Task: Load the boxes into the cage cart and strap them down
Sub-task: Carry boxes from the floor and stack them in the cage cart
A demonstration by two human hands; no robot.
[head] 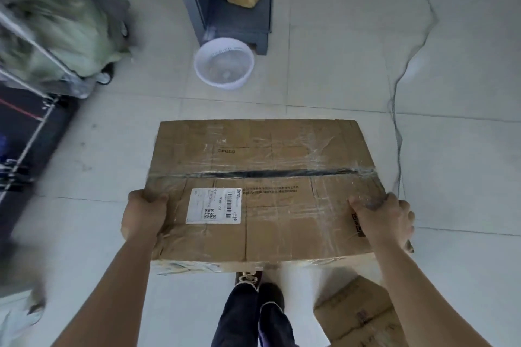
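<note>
a large taped cardboard box is held above the tiled floor, the metal cage cart off to the left. left hand and right hand clamp its side edges, fingers closed on the cardboard. a white label sits near the left hand.

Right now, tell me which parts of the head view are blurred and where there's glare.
Head view: the left edge smears with motion blur, worst over the cage cart and green bundle; the carried box stays fairly sharp, its label partly legible; tape on its right side throws glare; wide-angle distortion bows the floor tile lines.
</note>
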